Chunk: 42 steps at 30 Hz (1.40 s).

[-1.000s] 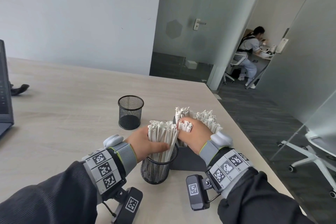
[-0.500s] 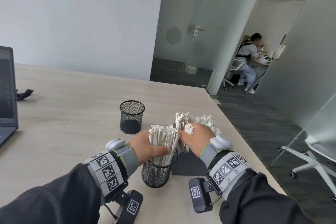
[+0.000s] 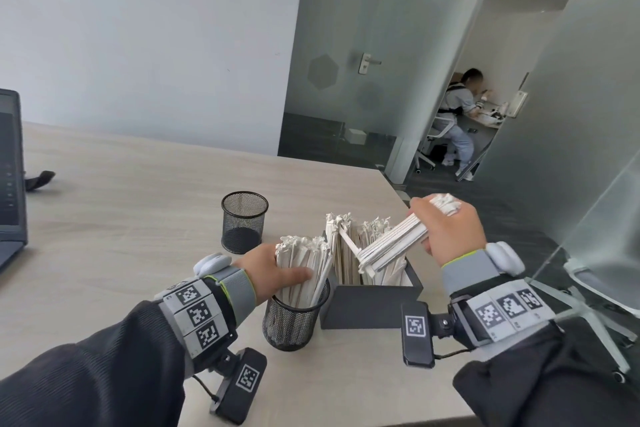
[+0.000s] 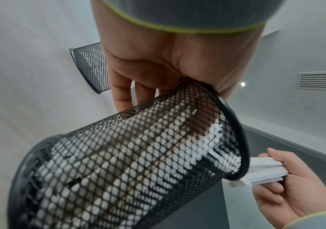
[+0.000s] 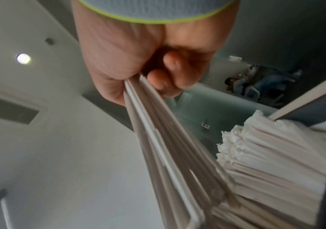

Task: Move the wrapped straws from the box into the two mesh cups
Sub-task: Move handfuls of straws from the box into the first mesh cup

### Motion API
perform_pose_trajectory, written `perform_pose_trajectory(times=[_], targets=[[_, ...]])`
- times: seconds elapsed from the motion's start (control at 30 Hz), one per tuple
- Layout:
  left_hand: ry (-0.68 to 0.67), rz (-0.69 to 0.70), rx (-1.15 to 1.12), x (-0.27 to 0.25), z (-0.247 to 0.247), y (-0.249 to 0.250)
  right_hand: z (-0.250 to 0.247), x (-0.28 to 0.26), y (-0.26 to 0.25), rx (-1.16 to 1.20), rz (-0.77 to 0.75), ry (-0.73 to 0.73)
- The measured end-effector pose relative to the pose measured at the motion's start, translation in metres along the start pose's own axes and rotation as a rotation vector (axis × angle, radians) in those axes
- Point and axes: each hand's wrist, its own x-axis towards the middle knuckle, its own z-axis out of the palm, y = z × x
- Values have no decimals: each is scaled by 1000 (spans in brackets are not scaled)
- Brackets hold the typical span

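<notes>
- The right hand (image 3: 450,232) now grips a bundle of wrapped straws (image 3: 391,246), lifted clear of the box (image 3: 374,305) where half a second ago it was still buried among them.
- The left hand (image 3: 273,270) stays curled round the straws standing in the near mesh cup (image 3: 294,319), at the box's 9 o'clock.
- The far mesh cup (image 3: 244,222), at 11 o'clock on the tabletop (image 3: 121,236), stands empty, the likelier destination.
</notes>
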Motion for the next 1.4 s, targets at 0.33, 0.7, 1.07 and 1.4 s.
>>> perform_pose_trajectory(times=[0.33, 0.7, 1.07, 1.4], targets=[[22, -19, -38, 1, -4, 2, 13, -2, 1, 221, 130, -17], [89, -93, -160, 0, 2, 1, 56, -23, 10, 302, 186, -158], [-142, 63, -314, -5, 1, 0, 85, -43, 24, -162, 21, -251], [-123, 127, -119, -2, 3, -3, 88, -51, 27, -320, -273, -335]])
